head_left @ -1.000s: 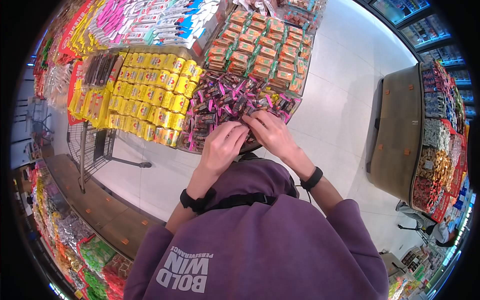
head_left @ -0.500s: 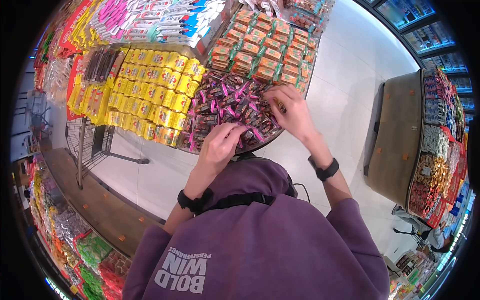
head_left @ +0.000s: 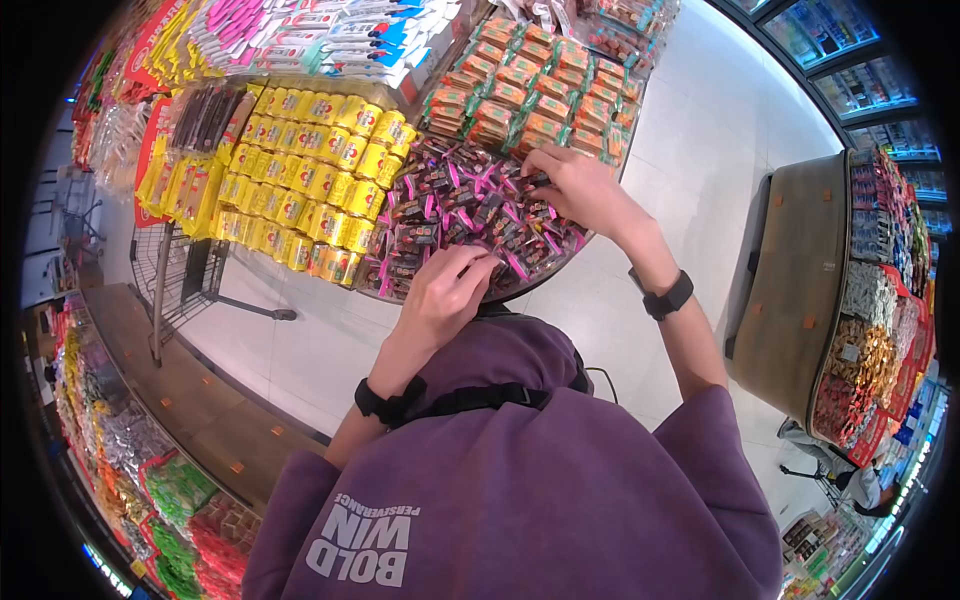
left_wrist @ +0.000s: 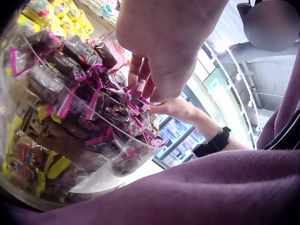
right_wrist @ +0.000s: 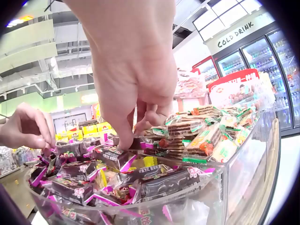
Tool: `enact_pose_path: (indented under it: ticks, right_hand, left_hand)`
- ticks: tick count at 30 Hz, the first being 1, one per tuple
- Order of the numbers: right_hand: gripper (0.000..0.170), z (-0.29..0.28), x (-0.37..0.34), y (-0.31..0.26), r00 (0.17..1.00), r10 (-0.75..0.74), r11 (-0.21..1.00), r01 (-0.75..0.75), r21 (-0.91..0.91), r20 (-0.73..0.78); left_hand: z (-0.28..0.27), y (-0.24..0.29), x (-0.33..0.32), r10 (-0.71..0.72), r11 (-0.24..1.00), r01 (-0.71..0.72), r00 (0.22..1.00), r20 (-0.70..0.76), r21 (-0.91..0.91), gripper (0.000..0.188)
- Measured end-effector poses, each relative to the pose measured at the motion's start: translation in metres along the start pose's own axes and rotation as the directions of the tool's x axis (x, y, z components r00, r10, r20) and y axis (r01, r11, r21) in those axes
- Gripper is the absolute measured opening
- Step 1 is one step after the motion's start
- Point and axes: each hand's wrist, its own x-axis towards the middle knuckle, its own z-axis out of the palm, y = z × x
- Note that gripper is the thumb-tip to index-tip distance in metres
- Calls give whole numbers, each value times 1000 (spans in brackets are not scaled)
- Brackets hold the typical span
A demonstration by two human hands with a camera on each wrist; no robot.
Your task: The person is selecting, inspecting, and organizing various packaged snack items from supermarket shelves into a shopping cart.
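Note:
Small dark snack packets with pink ends (head_left: 455, 195) fill a clear bin at the rounded corner of the display. My left hand (head_left: 445, 285) is at the bin's near edge, with thumb and fingertips pinching one packet. Farther right, my right hand (head_left: 585, 190) reaches over the pile, fingers bent down. In the right wrist view its thumb presses against a dark packet (right_wrist: 111, 157) and the curled fingers grip from behind. The packets around it lie in mixed directions, with a few yellow-ended packets (right_wrist: 150, 161) among them. The left fingertips are partly hidden in the left wrist view.
Orange-and-green packaged snacks (head_left: 545, 95) are stacked behind the dark packets. Rows of yellow packs (head_left: 310, 170) stand to the left. A shopping cart (head_left: 175, 285) is at the left, and another display stand (head_left: 790, 290) is across the aisle. The bin has a clear rim (right_wrist: 206, 185).
My right hand moved from beside the left hand out to the right, then slightly left and down onto the far side of the pile. The left hand stayed nearly in place.

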Motion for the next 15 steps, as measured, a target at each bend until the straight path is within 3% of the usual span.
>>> enact_pose_path:
  ticks: [3,9,15]
  right_hand:
    - [19,0,-9,4,998,31,997,-26,-78,53]
    - [18,3,-9,-3,996,17,1000,-18,-2,-90]
    - [25,17,42,-32,982,-20,998,31,54,-189]
  left_hand:
    - [1,-1,-1,3,1000,-3,1000,6,4,20]
    - [4,-1,2,35,999,-35,999,-9,-6,20]
    - [12,3,7,47,999,-47,999,-18,-1,18]
